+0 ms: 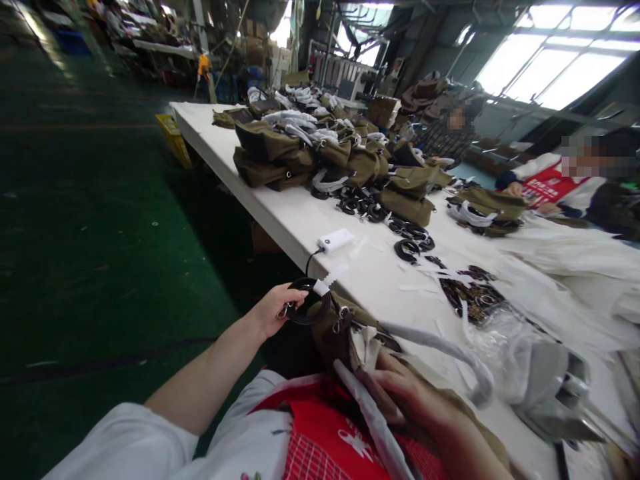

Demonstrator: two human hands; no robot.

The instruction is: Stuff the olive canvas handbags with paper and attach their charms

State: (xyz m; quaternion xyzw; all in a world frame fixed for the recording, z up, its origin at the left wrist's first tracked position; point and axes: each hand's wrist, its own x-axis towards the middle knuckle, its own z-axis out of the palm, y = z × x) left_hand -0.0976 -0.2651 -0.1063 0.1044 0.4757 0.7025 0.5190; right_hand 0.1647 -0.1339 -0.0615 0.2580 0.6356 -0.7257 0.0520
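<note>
**Coiled strap held beside olive bag**

The left hand's [277,311] fingers grip the black coil [309,321], which extends rightward from them, its long axis roughly sideways. Right of them, the olive bag [333,335] slants beside the desk [373,283]; the right hand [403,387] touches it, finger closure unclear.
</note>
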